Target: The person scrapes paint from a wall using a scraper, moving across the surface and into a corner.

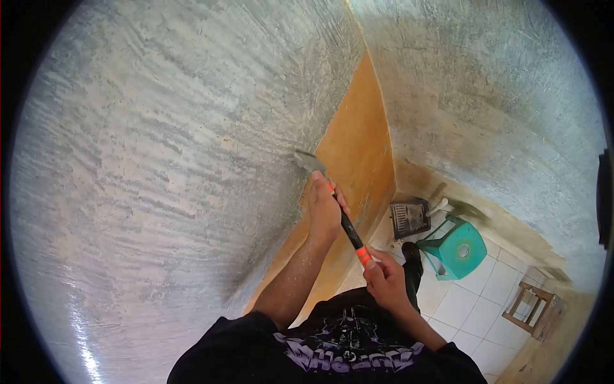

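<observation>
My left hand [325, 208] is wrapped round the upper handle of a scraper, just below its grey metal blade [309, 160]. Lower down, my right hand [386, 279] grips the end of the same black and orange handle [350, 230]. The blade lies against the rough grey wall [192, 147], beside the ragged edge of an orange painted patch [355, 141]. Whether the blade's edge presses into the surface cannot be made out.
A green plastic stool [459, 251] stands on the white tiled floor [464, 304] to the right. Behind it, a dark dustpan-like tray [410, 219] sits by the wall corner. A small wooden frame or stool [529, 308] is farther right. A second wall [486, 109] meets this one.
</observation>
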### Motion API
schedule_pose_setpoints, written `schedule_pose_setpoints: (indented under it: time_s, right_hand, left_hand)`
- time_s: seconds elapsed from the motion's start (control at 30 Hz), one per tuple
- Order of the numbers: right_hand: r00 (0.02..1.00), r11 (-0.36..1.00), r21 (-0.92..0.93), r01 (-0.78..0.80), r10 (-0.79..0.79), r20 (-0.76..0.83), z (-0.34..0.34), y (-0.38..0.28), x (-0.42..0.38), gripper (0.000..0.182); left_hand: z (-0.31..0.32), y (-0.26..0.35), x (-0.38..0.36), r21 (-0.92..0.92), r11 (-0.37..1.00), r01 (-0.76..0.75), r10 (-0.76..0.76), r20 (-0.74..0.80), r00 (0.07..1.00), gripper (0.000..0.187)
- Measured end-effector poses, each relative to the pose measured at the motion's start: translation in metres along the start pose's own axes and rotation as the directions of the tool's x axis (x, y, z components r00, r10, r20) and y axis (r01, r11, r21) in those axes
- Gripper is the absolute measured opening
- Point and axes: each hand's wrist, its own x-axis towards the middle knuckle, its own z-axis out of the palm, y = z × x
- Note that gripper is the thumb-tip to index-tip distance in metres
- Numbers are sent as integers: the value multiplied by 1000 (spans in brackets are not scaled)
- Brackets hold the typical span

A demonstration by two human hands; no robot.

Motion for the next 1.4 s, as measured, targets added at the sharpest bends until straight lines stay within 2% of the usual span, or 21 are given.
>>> schedule_pose_setpoints:
  time_s: [0.07,0.17,0.27,0.4,0.5,0.6,0.8,0.9,1.0,1.1,1.2,1.3,1.4]
  right_hand:
    - [1000,1000,-2,-16,16,11,1,12,-8,38]
    - [995,984,-153,94,-95,-3,-2,17,5,38]
    - [998,998,19,66,-67,9,-6,-7,23,38]
    - [1000,1000,-18,2,-2,-4,-8,0,12,39]
    - [999,999,4,41,-41,27,-7,8,7,38]
    - [997,997,31,-73,73,3,-17,-15,13,37]
    - [999,988,-144,51,-52,1,-12,-3,9,37]
    - [999,995,-95,36,-36,10,-2,4,0,37]
    - [995,983,-150,102,-98,32,-12,16,11,37]
    - [997,995,-67,76,-75,16,-14,-4,25,37]
    - [1000,998,-60,11,-10,8,-13,-9,17,37]
    - [1000,999,-50,19,-18,24,-8,9,6,37]
    - [997,994,-95,60,-64,-37,-8,3,21,37]
  left_hand:
    - [-11,-6,-7,-12,1000,0,0,5,1000,49]
    - [-5,-6,10,13,999,-41,41,41,998,49]
    - [12,2,22,12,998,-54,53,30,998,50]
    - [7,-6,17,41,999,-17,15,36,999,51]
    - [4,-2,8,-21,999,44,-44,7,999,53]
    - [13,-7,16,44,998,-42,42,6,999,53]
    - [6,-7,10,-24,1000,11,-11,7,1000,53]
    - [-3,-3,-4,-46,998,29,-29,-4,1000,54]
    - [-1,-4,4,11,1000,-22,22,2,1000,50]
    - [16,-4,25,-2,999,-53,53,34,998,53]
    - [16,-1,12,-49,999,4,-5,-11,1000,51]
    - [-1,-7,2,-34,999,17,-16,30,999,51]
    - [10,-6,21,-20,1000,2,-1,35,999,51]
